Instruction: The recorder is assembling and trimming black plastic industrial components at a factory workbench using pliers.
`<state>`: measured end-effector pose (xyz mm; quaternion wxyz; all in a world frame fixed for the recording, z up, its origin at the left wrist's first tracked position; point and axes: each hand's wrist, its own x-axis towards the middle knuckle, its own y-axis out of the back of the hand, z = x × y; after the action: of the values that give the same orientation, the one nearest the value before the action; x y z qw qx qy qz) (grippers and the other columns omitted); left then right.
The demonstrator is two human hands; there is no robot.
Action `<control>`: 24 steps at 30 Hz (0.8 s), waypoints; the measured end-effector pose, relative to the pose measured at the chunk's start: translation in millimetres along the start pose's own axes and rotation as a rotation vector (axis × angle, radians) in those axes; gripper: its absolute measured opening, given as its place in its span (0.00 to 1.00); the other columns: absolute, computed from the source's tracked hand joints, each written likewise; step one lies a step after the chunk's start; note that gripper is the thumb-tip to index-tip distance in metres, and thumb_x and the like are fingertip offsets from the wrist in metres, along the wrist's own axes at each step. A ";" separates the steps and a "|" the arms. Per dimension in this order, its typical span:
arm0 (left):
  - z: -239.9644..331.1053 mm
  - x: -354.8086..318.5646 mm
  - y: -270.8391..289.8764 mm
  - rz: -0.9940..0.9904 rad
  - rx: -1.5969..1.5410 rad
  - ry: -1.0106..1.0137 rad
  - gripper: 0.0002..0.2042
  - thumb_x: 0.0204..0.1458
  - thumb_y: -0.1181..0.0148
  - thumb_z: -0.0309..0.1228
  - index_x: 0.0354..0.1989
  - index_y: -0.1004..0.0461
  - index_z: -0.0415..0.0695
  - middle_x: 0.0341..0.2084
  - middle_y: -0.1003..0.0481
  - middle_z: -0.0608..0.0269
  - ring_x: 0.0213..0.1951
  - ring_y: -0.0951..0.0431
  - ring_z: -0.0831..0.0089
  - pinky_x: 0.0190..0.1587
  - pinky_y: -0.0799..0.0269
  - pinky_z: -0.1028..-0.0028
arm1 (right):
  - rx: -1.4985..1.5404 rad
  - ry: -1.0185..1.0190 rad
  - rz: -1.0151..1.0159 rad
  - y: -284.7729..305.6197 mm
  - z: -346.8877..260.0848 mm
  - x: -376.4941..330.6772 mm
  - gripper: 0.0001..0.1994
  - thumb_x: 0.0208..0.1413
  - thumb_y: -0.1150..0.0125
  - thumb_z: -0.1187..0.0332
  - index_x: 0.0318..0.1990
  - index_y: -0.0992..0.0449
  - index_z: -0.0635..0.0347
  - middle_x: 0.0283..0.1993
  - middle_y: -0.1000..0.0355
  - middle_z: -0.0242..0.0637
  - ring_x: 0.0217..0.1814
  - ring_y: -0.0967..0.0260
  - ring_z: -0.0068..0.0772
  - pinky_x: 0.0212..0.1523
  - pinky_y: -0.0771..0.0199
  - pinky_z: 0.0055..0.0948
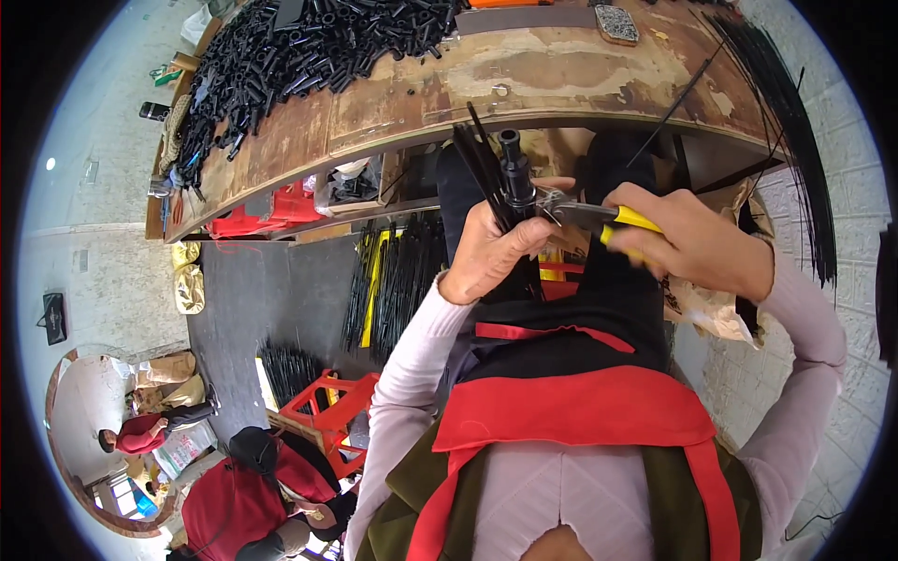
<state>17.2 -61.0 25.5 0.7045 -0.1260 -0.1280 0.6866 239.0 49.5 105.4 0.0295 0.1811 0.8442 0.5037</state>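
Note:
My left hand (491, 252) is closed around a black tubular plastic piece (514, 170) with a stepped, hollow top. Several thin black rods (475, 159) stick up beside the piece in the same grip. My right hand (702, 241) grips a pair of pliers (587, 213) by its yellow handles. The metal jaws reach the side of the tubular piece, near my left thumb and fingertips. What sits between the jaws is too small to make out. Both hands are above my lap, just in front of the bench edge.
A wooden bench (412, 98) carries a large heap of black tubular pieces (281, 65) and a speckled block (616, 25). Long black rods (795, 131) hang off its right end. More rods (398, 280) lie at lower left, near a red stool (332, 397) and another person (248, 505).

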 end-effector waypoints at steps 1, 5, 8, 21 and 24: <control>-0.9 2.2 2.6 -0.050 -0.019 -0.015 0.30 0.54 0.36 0.46 0.56 0.31 0.33 0.21 0.35 0.74 0.23 0.38 0.85 0.26 0.42 0.81 | 0.543 -0.278 -0.296 7.5 -6.8 5.1 0.15 0.55 0.39 0.69 0.47 0.34 0.64 0.21 0.31 0.40 0.20 0.29 0.38 0.21 0.32 0.30; -1.2 0.1 4.4 -0.102 -0.067 0.000 0.34 0.52 0.36 0.50 0.55 0.33 0.28 0.17 0.39 0.73 0.20 0.41 0.83 0.24 0.44 0.79 | 0.860 -0.575 -0.525 -3.2 -11.9 1.2 0.18 0.51 0.36 0.67 0.45 0.35 0.65 0.23 0.31 0.38 0.23 0.29 0.30 0.24 0.32 0.28; 3.3 2.6 -0.3 -0.055 -0.020 0.010 0.34 0.54 0.37 0.50 0.54 0.33 0.28 0.18 0.39 0.73 0.20 0.42 0.83 0.24 0.45 0.79 | 0.100 -0.090 0.016 -0.5 -7.8 -3.0 0.17 0.55 0.40 0.67 0.48 0.35 0.65 0.30 0.32 0.42 0.34 0.29 0.41 0.40 0.31 0.36; 1.0 4.2 7.9 -0.079 -0.031 0.013 0.27 0.55 0.37 0.46 0.55 0.29 0.37 0.22 0.33 0.75 0.23 0.39 0.86 0.28 0.40 0.83 | -0.201 0.059 0.178 1.3 -8.6 5.6 0.18 0.54 0.39 0.68 0.50 0.34 0.63 0.28 0.30 0.43 0.29 0.29 0.51 0.32 0.29 0.37; 2.2 8.5 3.8 -0.007 -0.040 0.002 0.37 0.51 0.35 0.50 0.57 0.35 0.28 0.18 0.40 0.73 0.20 0.41 0.82 0.24 0.44 0.79 | -0.052 -0.030 -0.058 9.9 -1.3 3.7 0.16 0.58 0.43 0.67 0.51 0.35 0.65 0.26 0.30 0.44 0.23 0.29 0.45 0.28 0.29 0.35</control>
<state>13.1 -52.4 26.2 0.7043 -0.1404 -0.1415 0.6814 238.0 53.9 115.1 0.0615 0.1632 0.8351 0.5217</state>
